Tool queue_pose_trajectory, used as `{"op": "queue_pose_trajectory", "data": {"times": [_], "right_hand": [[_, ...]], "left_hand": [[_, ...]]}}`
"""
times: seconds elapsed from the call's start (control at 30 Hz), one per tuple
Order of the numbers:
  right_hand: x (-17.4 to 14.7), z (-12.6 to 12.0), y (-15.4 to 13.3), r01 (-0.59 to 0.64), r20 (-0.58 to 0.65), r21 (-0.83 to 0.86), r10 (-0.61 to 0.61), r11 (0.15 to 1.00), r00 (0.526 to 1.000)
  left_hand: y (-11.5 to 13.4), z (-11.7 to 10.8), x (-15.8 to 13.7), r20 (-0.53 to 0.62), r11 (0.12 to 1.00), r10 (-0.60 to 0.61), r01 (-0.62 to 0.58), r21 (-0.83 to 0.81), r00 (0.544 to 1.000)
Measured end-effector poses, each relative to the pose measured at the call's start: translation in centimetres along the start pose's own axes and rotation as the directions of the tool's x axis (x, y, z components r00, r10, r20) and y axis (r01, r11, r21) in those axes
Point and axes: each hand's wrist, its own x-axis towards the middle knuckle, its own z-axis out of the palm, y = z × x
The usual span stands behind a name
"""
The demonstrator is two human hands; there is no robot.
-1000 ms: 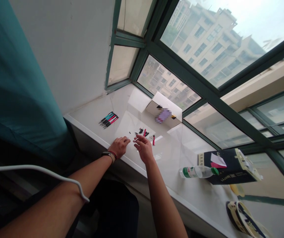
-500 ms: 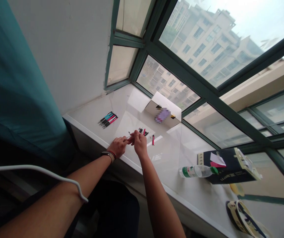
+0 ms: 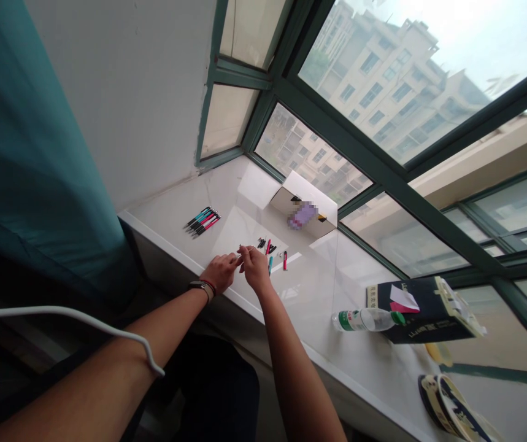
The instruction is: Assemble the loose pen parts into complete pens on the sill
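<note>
My left hand (image 3: 219,274) and my right hand (image 3: 254,269) meet fingertip to fingertip just above the white ledge. Both are closed around something small and thin, mostly hidden by the fingers. Right beyond my right hand lie loose pen parts: several small black pieces (image 3: 272,248), a red barrel (image 3: 268,247) and a teal barrel (image 3: 270,264) partly covered by the hand. Another red barrel (image 3: 285,260) lies a little farther right. To the left, several pens (image 3: 203,221) with teal, red and black bodies rest side by side in a row.
An open white box (image 3: 281,205) with a blurred purple patch stands against the window. Rightward on the ledge (image 3: 309,307) are a lying plastic bottle (image 3: 359,319), a dark paper bag (image 3: 419,313) and a cap-like item (image 3: 451,405). A white cable (image 3: 83,318) crosses above my left forearm.
My right hand has shifted slightly left and turned, its fingers closer to my left hand. The teal barrel beside it now shows. The pens in the row stay put.
</note>
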Motion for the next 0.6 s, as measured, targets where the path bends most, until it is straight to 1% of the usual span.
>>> {"op": "queue_pose_trajectory", "data": {"times": [0.1, 0.17, 0.2, 0.23, 0.27, 0.33, 0.37, 0.4, 0.47, 0.53, 0.6], "right_hand": [[-0.3, -0.1, 1.0, 0.045, 0.005, 0.005, -0.045, 0.999, 0.999], [-0.6, -1.2, 2.2, 0.054, -0.022, -0.006, -0.054, 0.999, 0.998], [-0.6, -2.0, 2.9, 0.04, -0.049, -0.02, -0.041, 0.999, 0.998], [-0.6, -3.0, 3.8, 0.011, -0.087, -0.037, -0.014, 0.999, 0.996], [-0.5, -4.1, 4.7, -0.033, -0.154, -0.057, 0.024, 0.998, 0.988], [-0.4, -6.3, 6.6, -0.161, -0.274, -0.106, 0.127, 0.981, 0.953], [-0.3, -7.3, 7.5, -0.231, -0.299, -0.134, 0.183, 0.964, 0.937], [-0.2, -7.9, 8.2, -0.296, -0.29, -0.173, 0.239, 0.939, 0.927], [-0.3, -8.5, 9.2, -0.372, -0.209, -0.279, 0.323, 0.885, 0.923], [-0.4, -8.2, 9.4, -0.352, -0.095, -0.393, 0.343, 0.849, 0.934], [-0.5, -7.5, 9.0, -0.275, -0.015, -0.473, 0.305, 0.837, 0.952]], "left_hand": [[-0.1, 0.0, 0.0, -0.001, 1.0, 0.01, -0.01, -0.015, 1.0], [-0.1, -0.1, 0.0, -0.007, 1.0, 0.004, -0.004, -0.013, 1.0], [0.0, -0.1, 0.0, -0.01, 1.0, -0.002, 0.002, -0.008, 1.0], [0.0, -0.2, 0.0, -0.012, 1.0, -0.006, 0.006, -0.005, 1.0], [0.0, -0.2, 0.0, -0.012, 1.0, -0.009, 0.009, -0.004, 1.0], [0.0, -0.2, -0.1, -0.011, 1.0, -0.008, 0.008, -0.012, 1.0], [0.0, -0.2, -0.1, -0.01, 1.0, -0.008, 0.008, -0.016, 1.0], [0.0, -0.2, -0.1, -0.011, 1.0, -0.009, 0.009, -0.02, 1.0], [0.0, -0.2, -0.1, -0.011, 1.0, -0.011, 0.011, -0.022, 1.0], [0.1, -0.2, -0.1, -0.005, 1.0, -0.012, 0.012, -0.016, 1.0], [0.1, -0.2, 0.0, -0.001, 1.0, -0.013, 0.013, -0.006, 1.0]]}}
